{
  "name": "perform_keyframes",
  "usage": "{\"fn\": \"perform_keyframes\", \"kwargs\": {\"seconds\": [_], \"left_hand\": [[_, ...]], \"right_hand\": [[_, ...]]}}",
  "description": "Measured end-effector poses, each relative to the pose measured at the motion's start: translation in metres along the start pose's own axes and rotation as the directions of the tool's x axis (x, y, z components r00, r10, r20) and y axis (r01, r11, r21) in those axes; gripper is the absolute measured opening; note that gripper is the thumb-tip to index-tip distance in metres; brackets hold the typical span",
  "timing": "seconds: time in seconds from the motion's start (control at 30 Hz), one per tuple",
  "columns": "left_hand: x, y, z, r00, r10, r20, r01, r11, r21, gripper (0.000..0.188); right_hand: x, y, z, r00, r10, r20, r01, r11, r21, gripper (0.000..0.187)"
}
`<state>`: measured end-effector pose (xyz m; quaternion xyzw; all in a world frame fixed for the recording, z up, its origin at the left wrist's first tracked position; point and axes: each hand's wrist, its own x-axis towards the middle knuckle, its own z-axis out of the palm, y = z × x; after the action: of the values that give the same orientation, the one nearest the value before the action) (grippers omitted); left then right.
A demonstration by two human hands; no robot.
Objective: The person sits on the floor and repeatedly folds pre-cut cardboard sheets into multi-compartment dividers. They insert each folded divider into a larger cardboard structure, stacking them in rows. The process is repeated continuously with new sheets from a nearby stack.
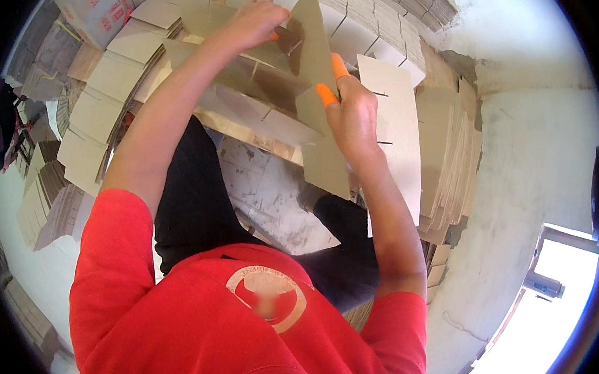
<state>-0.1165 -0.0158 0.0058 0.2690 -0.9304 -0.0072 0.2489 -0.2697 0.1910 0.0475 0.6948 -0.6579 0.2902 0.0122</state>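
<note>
A long grey-brown cardboard panel [312,80] stands on edge, running away from me across several slotted cardboard divider strips [266,112]. My right hand [356,116] pinches the panel's right side; orange covers sit on its thumb and a finger. My left hand [256,23] is curled at the farthest strip, left of the panel, with a bit of orange showing under it. It seems to grip that strip, though its fingertips are partly hidden. A paler slotted cardboard sheet [395,134] lies just right of my right forearm.
Stacks of slotted cardboard [99,108] lie at left, with more piled sheets [445,153] at right and a row of sheets [360,32] at the back. A white carton with red print [97,8] is far left. A pale wall [535,144] rises on the right, beside a bright opening [541,318].
</note>
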Motion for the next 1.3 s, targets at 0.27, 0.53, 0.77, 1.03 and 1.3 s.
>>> {"fn": "perform_keyframes", "kwargs": {"seconds": [0.27,0.53,0.77,1.03,1.3], "left_hand": [[-0.007,-0.008,0.017,0.998,-0.031,0.053,0.035,0.997,-0.074,0.016],[-0.009,-0.015,0.016,0.999,0.004,0.033,0.0,0.992,-0.126,0.01],[-0.022,0.018,-0.009,0.998,-0.054,0.019,0.056,0.978,-0.199,0.028],[-0.052,0.062,-0.041,0.969,-0.101,-0.228,0.019,0.941,-0.337,0.04],[-0.057,0.109,-0.053,0.97,0.0,-0.245,-0.103,0.908,-0.405,0.041]], "right_hand": [[-0.004,-0.005,-0.001,1.0,0.009,0.014,-0.01,0.996,0.093,0.038],[0.017,-0.002,0.007,0.986,0.024,0.166,-0.031,0.999,0.041,0.01],[-0.005,0.014,0.036,0.985,-0.053,0.167,0.068,0.994,-0.084,0.013],[-0.01,0.015,0.0,0.985,0.052,-0.165,-0.101,0.948,-0.302,0.035],[-0.095,0.128,-0.102,0.776,0.626,0.077,-0.613,0.777,-0.145,0.095]]}}
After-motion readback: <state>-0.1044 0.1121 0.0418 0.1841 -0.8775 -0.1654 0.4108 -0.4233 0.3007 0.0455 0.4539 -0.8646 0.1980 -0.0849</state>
